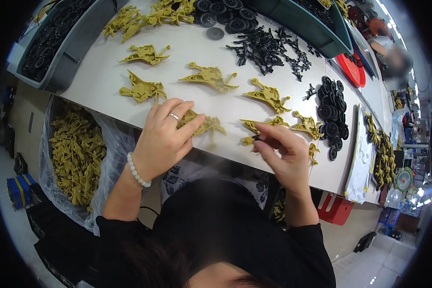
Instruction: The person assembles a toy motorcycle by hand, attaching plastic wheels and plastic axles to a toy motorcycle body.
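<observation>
Near the front edge of the white table, my left hand [165,132] has its fingers closed on a yellow plastic toy frame [210,126], which is blurred by motion. A ring and a beaded bracelet are on that hand. To the right, my right hand [288,156] pinches a small black plastic piece [256,138] between thumb and forefinger. Just beyond those fingertips lies another yellow frame [269,122]. Further yellow frames lie spread out past my hands, among them one in the middle [209,77] and one at the left [141,89].
A heap of small black branching parts [269,50] and black wheels [333,110] lie on the table. A grey bin [77,45] stands far left, a green bin [338,36] far right. Below left hangs a clear bag [117,153] of yellow frames. A red tray [353,71] lies at right.
</observation>
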Demonstrator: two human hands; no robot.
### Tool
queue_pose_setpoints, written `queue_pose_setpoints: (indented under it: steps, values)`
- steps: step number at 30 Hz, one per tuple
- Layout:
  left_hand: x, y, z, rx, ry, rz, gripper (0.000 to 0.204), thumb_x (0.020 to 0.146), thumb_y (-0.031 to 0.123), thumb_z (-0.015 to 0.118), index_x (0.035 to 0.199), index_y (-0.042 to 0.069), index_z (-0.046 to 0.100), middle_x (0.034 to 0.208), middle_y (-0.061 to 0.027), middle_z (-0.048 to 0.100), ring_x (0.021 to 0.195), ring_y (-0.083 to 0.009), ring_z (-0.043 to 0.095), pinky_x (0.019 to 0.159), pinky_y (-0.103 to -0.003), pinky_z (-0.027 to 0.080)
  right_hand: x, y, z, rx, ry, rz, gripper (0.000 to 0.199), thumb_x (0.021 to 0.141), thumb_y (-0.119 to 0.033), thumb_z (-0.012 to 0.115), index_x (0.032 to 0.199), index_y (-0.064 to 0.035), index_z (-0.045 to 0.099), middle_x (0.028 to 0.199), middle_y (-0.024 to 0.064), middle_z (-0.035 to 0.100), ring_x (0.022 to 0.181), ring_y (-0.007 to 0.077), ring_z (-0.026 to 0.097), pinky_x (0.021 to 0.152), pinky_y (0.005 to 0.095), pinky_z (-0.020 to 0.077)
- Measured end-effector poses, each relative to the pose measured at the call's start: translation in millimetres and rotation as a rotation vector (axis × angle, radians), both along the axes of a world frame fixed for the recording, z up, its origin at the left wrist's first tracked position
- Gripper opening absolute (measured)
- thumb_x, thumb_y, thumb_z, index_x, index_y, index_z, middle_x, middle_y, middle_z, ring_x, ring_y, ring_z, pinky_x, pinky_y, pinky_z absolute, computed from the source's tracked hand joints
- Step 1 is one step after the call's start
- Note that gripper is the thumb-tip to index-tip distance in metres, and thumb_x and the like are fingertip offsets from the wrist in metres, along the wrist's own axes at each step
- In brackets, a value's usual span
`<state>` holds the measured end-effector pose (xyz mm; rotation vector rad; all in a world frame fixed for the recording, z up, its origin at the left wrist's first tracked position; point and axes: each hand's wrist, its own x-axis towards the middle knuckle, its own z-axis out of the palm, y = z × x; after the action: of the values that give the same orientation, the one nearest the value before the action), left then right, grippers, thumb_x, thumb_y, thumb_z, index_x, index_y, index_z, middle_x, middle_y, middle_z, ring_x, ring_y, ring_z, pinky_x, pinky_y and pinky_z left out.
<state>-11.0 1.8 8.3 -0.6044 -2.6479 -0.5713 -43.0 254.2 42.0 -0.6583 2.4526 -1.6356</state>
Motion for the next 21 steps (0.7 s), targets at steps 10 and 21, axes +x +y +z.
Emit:
queue_pose_setpoints:
  steps: [10,21]
  values:
    - [2,14,-9,-0.045,0.163,-0.02,0.038,0.07,0.023,0.073,0.103,0.005,0.069,0.093,-0.0079,0.056,0.087,-0.0251,0.052,0.078,-0.039,0.042,3,-46,1,0.268,0.407,0.109,0.02,0.075,0.004,0.071,0.095,0.0008,0.07,0.077,0.0104,0.065,0.065,0.0217,0.064,0.058,0.0296,0.0495]
    - [2,15,-10,0.068,0.099,-0.027,0.043,0.066,0.019,0.076,0.106,0.003,0.068,0.09,-0.0084,0.054,0.079,-0.0255,0.054,0.067,-0.036,0.046,6,-49,-6,0.327,0.51,0.197,0.025,0.075,0.004,0.068,0.1,0.0007,0.068,0.076,0.0105,0.061,0.063,0.0251,0.059,0.057,0.0341,0.0481]
